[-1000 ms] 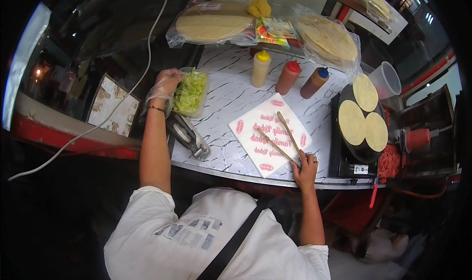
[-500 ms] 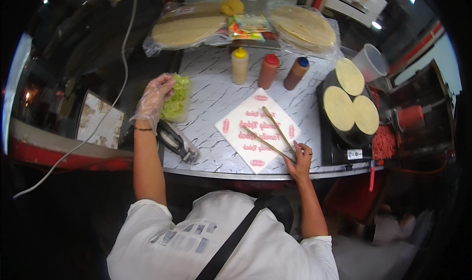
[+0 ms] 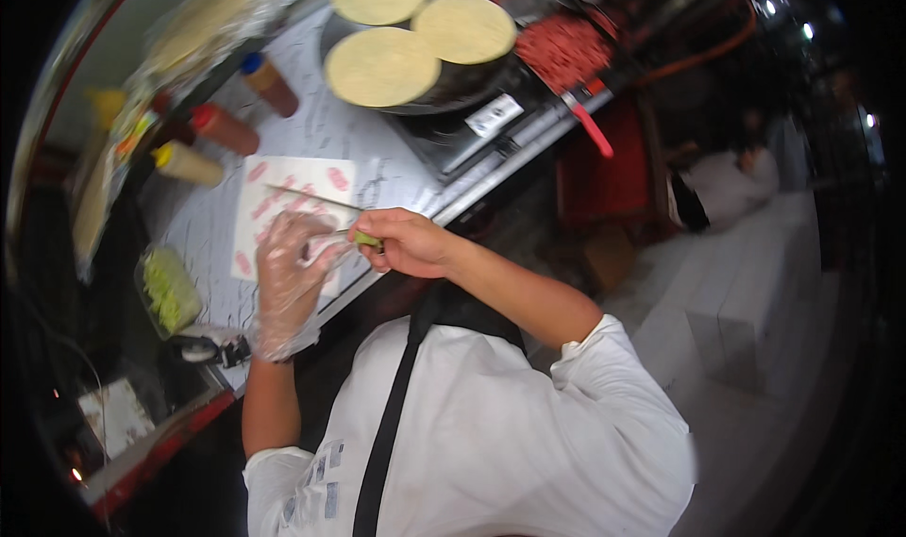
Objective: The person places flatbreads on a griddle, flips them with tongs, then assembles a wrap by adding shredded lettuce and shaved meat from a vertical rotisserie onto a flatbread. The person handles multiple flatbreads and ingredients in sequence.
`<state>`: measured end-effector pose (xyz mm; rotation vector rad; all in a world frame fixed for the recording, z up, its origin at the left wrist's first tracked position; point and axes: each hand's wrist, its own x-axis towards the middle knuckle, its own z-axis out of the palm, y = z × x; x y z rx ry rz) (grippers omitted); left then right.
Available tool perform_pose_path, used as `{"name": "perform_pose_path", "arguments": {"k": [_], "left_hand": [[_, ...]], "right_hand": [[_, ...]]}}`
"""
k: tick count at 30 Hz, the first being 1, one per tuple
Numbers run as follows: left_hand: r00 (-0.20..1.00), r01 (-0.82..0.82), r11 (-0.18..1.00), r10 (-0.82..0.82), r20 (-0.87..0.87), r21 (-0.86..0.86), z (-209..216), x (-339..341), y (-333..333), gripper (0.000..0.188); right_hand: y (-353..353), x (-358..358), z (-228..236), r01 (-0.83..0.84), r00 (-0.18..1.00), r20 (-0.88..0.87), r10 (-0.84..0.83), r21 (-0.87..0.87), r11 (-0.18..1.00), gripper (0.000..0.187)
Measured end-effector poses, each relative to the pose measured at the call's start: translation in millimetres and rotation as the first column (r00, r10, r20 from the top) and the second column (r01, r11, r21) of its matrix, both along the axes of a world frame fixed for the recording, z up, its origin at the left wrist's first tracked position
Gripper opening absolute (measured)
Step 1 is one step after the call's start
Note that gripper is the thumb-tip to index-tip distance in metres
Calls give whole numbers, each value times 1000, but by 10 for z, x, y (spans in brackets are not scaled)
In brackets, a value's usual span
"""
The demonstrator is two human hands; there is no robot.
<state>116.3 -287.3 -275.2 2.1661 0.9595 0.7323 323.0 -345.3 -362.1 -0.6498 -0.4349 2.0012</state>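
Note:
My right hand (image 3: 404, 242) is closed around the handle end of slim metal tongs (image 3: 316, 197), whose arms point left over a white, red-printed paper sheet (image 3: 255, 211). A small yellow-green patch (image 3: 368, 241) shows at its fingers; I cannot make out what it is. My left hand (image 3: 288, 263), in a clear plastic glove, is over the paper's near edge beside the tongs. Its fingers are bent, with a gap between them and the thumb. Shredded lettuce (image 3: 170, 292) fills a clear tub left of that hand, and a black and grey handled device (image 3: 209, 348) lies just nearer.
Three flatbreads (image 3: 382, 67) lie on a round dark griddle at the back. Squeeze bottles (image 3: 226, 128) stand left of it; bagged flatbreads (image 3: 203, 18) are farther back. Red shredded food (image 3: 564, 51) and a pink-handled tool (image 3: 590, 126) are right of the griddle. Someone in white (image 3: 727, 178) is beyond.
The view has swung right. My left hand has left the lettuce tub and come over the paper beside my right hand. My right hand has lifted the tongs off the paper.

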Motion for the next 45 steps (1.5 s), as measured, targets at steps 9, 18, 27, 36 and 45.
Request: {"name": "perform_pose_path", "arguments": {"k": [9, 18, 27, 36, 45], "left_hand": [[933, -343, 827, 356, -57, -446, -531, -18, -314, 10], [833, -543, 750, 539, -127, -377, -441, 100, -635, 12], [640, -767, 639, 758, -124, -50, -240, -1428, -477, 23], [663, -709, 691, 722, -200, 144, -453, -3200, 534, 41], [328, -470, 883, 188, -926, 12, -1043, -3256, 1579, 78]], "right_hand": [[-2330, 2761, -2088, 625, 697, 682, -223, -424, 656, 24], [-2024, 3324, -3527, 811, 532, 836, -136, -457, 364, 44], [-1309, 3063, -2080, 22, 508, 830, 230, -280, 960, 42], [-835, 1686, -314, -433, 556, 752, 353, -99, 896, 40], [-567, 663, 152, -342, 576, 804, 148, 72, 937, 44]]}}
